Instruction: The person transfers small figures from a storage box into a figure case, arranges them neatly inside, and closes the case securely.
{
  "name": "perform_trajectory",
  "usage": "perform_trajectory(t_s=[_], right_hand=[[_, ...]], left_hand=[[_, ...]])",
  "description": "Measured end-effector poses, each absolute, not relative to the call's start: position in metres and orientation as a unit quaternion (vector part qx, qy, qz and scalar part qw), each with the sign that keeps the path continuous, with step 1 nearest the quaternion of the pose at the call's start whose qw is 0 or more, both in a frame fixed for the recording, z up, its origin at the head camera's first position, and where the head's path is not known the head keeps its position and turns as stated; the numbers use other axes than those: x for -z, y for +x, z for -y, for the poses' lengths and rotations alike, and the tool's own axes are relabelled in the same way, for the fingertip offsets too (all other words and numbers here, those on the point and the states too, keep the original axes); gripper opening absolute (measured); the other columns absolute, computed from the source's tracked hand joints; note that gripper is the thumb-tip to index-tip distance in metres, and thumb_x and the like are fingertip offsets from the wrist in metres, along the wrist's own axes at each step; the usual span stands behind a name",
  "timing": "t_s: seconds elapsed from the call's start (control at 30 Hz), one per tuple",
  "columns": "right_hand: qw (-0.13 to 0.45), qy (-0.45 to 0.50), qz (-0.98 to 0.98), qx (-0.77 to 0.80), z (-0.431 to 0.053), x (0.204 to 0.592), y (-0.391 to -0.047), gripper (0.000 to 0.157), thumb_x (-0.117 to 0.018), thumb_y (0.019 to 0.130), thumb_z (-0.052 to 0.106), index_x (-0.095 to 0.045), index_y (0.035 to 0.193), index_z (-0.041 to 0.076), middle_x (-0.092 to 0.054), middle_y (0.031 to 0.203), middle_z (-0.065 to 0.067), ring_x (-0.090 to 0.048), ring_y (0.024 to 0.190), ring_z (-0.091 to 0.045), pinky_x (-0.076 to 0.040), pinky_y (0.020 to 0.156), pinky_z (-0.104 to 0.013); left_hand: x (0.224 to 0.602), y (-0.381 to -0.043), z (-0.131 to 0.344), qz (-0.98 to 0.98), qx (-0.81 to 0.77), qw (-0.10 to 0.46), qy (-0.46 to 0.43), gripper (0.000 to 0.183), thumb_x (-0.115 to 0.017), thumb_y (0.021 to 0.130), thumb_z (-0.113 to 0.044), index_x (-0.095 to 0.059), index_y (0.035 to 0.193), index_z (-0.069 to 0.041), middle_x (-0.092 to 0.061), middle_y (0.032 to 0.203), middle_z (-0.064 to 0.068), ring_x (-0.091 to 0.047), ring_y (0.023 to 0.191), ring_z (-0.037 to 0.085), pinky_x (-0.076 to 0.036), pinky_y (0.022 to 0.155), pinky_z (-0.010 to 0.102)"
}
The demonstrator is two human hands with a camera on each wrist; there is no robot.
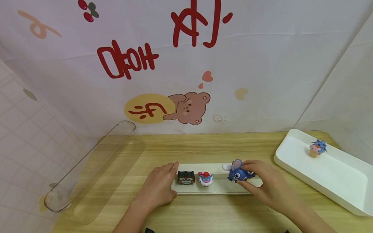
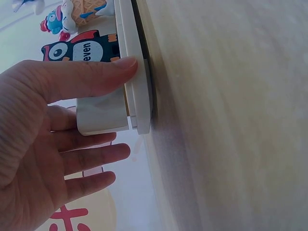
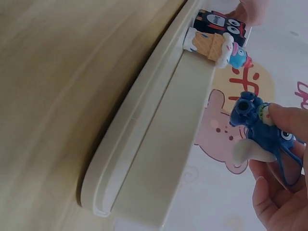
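Note:
My right hand (image 1: 269, 182) pinches a blue big-eared figurine (image 1: 239, 173) between thumb and fingers. In the right wrist view this figurine (image 3: 262, 130) hangs above the stepped cream display stand (image 3: 159, 130). My left hand (image 1: 159, 184) grips the left end of that stand, thumb (image 2: 96, 82) over the front edge and the other fingers behind. On the stand's left part sits a black figurine with big eyes and a white belly (image 1: 186, 178). Just to its right stands an ice-cream-cone figurine (image 1: 205, 179) with a blue face and red top.
A white tray (image 1: 333, 180) at the right holds a small pink and blue figurine (image 1: 318, 148). At the left lies a long clear plastic cover (image 1: 93, 174). Behind the wooden table (image 1: 193, 215) hangs a printed white cloth (image 1: 265, 76).

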State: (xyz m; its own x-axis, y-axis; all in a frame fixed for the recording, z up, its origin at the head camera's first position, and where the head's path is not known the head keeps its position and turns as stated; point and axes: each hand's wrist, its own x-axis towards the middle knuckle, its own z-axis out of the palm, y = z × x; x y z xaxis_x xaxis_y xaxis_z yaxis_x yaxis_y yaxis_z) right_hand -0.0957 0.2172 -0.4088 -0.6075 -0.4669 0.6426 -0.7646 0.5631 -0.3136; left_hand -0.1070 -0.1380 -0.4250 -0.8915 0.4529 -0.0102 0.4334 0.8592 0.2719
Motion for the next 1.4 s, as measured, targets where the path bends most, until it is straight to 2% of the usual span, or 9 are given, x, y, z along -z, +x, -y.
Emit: perform_trajectory(t_s=[0.07,0.3,0.6,0.83,1.1,1.33,1.4], right_hand=[[0.245,0.368,0.849,-0.291,-0.216,0.411,-0.097,0.043,-0.059,0.103,0.052,-0.071,0.110,0.011,-0.072,0.114,-0.002,-0.070,0.097,-0.016,-0.049,0.092,-0.012],[0.271,0.388,0.843,-0.257,-0.213,0.422,-0.100,0.045,-0.057,0.103,0.054,-0.072,0.110,0.012,-0.073,0.113,-0.003,-0.071,0.094,-0.022,-0.052,0.091,-0.020],[0.217,0.390,0.857,-0.256,-0.213,0.429,-0.098,0.042,-0.057,0.104,0.053,-0.071,0.109,0.013,-0.072,0.115,0.003,-0.069,0.102,-0.015,-0.052,0.090,-0.018],[0.206,0.406,0.852,-0.259,-0.213,0.433,-0.101,0.033,-0.068,0.102,0.045,-0.072,0.111,0.014,-0.071,0.116,0.005,-0.067,0.102,-0.012,-0.051,0.092,-0.020],[0.178,0.412,0.853,-0.266,-0.212,0.439,-0.103,0.033,-0.073,0.099,0.041,-0.071,0.114,0.013,-0.071,0.118,0.003,-0.067,0.104,-0.012,-0.049,0.096,-0.016],[0.186,0.416,0.853,-0.255,-0.212,0.446,-0.105,0.036,-0.089,0.085,0.025,-0.071,0.114,0.013,-0.070,0.117,0.003,-0.067,0.103,-0.012,-0.051,0.095,-0.017],[0.186,0.413,0.855,-0.253,-0.212,0.446,-0.105,0.034,-0.085,0.090,0.032,-0.071,0.114,0.013,-0.070,0.117,0.003,-0.067,0.104,-0.012,-0.051,0.094,-0.017]], left_hand=[[0.425,-0.107,0.138,-0.963,-0.133,0.036,0.230,0.096,-0.096,0.072,-0.019,-0.048,0.153,0.005,-0.057,0.147,0.021,-0.058,0.132,0.038,-0.046,0.111,0.054],[0.425,-0.106,0.138,-0.963,-0.133,0.033,0.233,0.096,-0.096,0.072,-0.018,-0.049,0.152,0.006,-0.058,0.146,0.021,-0.058,0.131,0.038,-0.047,0.111,0.054],[0.427,-0.106,0.138,-0.962,-0.135,0.034,0.233,0.097,-0.096,0.072,-0.018,-0.048,0.152,0.006,-0.057,0.146,0.021,-0.058,0.131,0.038,-0.046,0.111,0.054],[0.425,-0.106,0.138,-0.963,-0.134,0.032,0.233,0.096,-0.096,0.072,-0.017,-0.048,0.152,0.006,-0.057,0.146,0.022,-0.058,0.131,0.039,-0.047,0.111,0.054],[0.425,-0.106,0.138,-0.963,-0.136,0.032,0.232,0.096,-0.096,0.072,-0.016,-0.048,0.152,0.006,-0.058,0.145,0.022,-0.058,0.131,0.039,-0.047,0.110,0.054],[0.426,-0.106,0.139,-0.962,-0.138,0.036,0.231,0.096,-0.096,0.072,-0.017,-0.048,0.153,0.006,-0.057,0.146,0.021,-0.058,0.131,0.039,-0.046,0.111,0.055],[0.427,-0.106,0.139,-0.962,-0.139,0.036,0.232,0.096,-0.096,0.072,-0.017,-0.048,0.153,0.006,-0.057,0.146,0.021,-0.058,0.131,0.039,-0.046,0.110,0.055]])
